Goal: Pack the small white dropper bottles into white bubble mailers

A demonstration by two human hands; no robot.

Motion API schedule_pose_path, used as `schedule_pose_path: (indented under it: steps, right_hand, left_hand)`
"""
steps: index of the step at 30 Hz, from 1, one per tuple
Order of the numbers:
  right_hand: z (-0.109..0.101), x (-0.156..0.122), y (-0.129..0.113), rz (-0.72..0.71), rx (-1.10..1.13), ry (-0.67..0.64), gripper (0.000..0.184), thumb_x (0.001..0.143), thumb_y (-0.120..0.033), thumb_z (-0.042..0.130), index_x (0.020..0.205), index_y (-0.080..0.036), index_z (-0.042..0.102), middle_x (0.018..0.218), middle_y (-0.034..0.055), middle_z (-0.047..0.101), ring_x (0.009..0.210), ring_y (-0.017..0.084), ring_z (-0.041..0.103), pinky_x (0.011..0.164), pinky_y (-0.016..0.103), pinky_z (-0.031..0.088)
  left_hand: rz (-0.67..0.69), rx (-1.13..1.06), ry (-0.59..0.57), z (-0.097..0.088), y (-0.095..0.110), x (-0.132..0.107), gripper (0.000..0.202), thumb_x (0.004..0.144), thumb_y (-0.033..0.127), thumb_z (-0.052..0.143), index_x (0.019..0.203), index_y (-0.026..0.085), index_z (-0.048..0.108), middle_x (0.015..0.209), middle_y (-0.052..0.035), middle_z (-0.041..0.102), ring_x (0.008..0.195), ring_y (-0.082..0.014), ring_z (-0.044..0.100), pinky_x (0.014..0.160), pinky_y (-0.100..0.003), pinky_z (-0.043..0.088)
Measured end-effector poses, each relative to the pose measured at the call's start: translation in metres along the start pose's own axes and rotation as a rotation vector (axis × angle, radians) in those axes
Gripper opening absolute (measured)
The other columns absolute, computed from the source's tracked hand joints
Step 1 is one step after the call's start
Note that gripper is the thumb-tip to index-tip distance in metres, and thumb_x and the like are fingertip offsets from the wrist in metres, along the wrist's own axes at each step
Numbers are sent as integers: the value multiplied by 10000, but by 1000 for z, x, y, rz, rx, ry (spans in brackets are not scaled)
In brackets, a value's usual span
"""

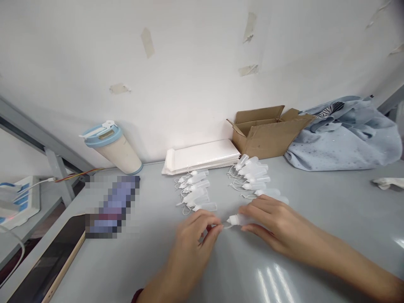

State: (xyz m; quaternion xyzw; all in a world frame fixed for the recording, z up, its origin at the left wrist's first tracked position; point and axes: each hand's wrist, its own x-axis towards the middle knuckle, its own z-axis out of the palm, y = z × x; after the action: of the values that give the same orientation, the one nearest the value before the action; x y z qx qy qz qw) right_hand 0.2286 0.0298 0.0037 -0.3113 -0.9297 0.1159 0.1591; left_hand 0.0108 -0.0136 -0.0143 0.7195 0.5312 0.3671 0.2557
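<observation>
My right hand [268, 221] is closed round the body of a small translucent dropper bottle [234, 219], whose white capped tip points left. A thin white strap runs from that bottle toward my left hand [197, 235], where thumb and index finger pinch its end. Just beyond my left hand lies a group of similar dropper bottles [198, 186] on their sides, tips to the left. Past my right hand is a second row of such bottles [254, 176], also lying with their straps to the left; the nearest ones are partly hidden by my hand.
White padded envelopes [202, 155] are stacked against the wall. An open cardboard box [268, 136] and a light blue cloth [344, 139] stand at the back right. On the left are a blue-lidded tumbler [118, 149], a phone-like device [52, 256] and a power strip [19, 204].
</observation>
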Motion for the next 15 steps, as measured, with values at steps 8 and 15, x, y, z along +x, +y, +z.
schedule_pose_path:
  steps: [8,15]
  right_hand:
    - [-1,1,-1,-79,-24,152,174,971,-237,418,1003,-147,564,730,36,604,642,169,542,619,295,406]
    - [-3,2,-4,-85,-20,137,163,967,-223,424,993,-144,564,725,35,601,644,168,541,635,308,412]
  left_hand:
    - [-157,-9,-15,-3,8,3,111,791,145,615,732,205,687,687,30,707,598,-121,594,571,-207,468]
    - [-93,-46,-9,-4,10,4,122,801,145,600,739,197,691,694,18,698,615,-121,595,593,-207,481]
